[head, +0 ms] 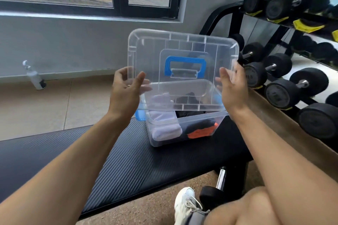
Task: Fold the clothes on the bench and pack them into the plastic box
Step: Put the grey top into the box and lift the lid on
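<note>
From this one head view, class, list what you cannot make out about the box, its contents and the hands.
- Left hand and right hand: fingertips lie behind the clear lid, blurred by it.
- Plastic box: its far half is covered by the lid.
- Folded clothes: their number is unclear, blurred by the box wall.
- Blue latch: mostly hidden behind the left forearm.
- Bench: cut off by the left edge.
</note>
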Action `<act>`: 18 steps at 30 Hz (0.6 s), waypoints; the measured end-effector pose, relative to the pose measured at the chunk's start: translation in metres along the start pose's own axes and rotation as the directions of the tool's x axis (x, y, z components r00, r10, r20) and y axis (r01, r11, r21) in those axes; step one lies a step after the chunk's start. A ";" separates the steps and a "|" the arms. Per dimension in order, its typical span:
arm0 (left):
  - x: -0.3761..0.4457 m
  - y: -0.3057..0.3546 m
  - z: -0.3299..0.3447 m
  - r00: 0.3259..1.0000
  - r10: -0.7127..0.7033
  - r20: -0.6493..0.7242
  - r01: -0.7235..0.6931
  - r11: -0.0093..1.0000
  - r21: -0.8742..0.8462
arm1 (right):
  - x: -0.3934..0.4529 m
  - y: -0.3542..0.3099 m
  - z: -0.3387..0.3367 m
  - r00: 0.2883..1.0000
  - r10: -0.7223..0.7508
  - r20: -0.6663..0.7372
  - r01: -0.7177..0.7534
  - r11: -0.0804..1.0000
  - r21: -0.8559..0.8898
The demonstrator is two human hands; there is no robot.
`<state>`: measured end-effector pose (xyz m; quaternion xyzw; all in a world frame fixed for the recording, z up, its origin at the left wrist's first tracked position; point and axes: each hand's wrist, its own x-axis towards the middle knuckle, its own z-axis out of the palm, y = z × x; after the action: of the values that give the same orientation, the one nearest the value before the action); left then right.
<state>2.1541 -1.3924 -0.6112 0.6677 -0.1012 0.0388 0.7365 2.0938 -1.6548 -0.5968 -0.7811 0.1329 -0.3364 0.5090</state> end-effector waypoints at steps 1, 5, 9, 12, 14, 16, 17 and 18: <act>-0.001 -0.005 0.002 0.999 -0.038 0.014 0.037 0.999 0.036 | 0.003 0.005 0.000 0.999 0.043 -0.029 -0.043 0.999 0.003; -0.012 -0.013 0.011 0.995 -0.096 0.010 0.086 0.931 0.356 | 0.019 0.020 -0.007 0.974 0.202 -0.100 -0.218 0.959 -0.179; -0.013 -0.020 0.011 0.971 -0.238 -0.007 0.212 0.851 0.480 | 0.026 0.035 -0.007 0.951 0.309 0.025 -0.270 0.864 -0.425; -0.017 -0.025 0.011 0.937 -0.348 0.042 0.298 0.854 0.428 | 0.029 0.039 -0.008 0.949 0.315 -0.001 -0.281 0.845 -0.456; -0.021 -0.026 0.013 0.920 -0.385 0.076 0.326 0.856 0.401 | 0.032 0.042 -0.010 0.949 0.312 -0.039 -0.293 0.835 -0.465; -0.020 -0.034 0.013 0.915 -0.395 0.078 0.331 0.848 0.414 | 0.031 0.047 -0.010 0.947 0.316 -0.053 -0.303 0.830 -0.468; -0.018 -0.037 0.014 0.912 -0.405 0.071 0.346 0.850 0.397 | 0.030 0.049 -0.010 0.947 0.317 -0.056 -0.305 0.829 -0.469; -0.018 -0.036 0.014 0.905 -0.420 0.061 0.370 0.851 0.373 | 0.031 0.052 -0.009 0.947 0.316 -0.057 -0.306 0.834 -0.460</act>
<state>2.1419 -1.4086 -0.6493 0.7961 -0.0042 -0.1430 0.5880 2.1176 -1.7011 -0.6281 -0.8512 0.3287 -0.1993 0.3572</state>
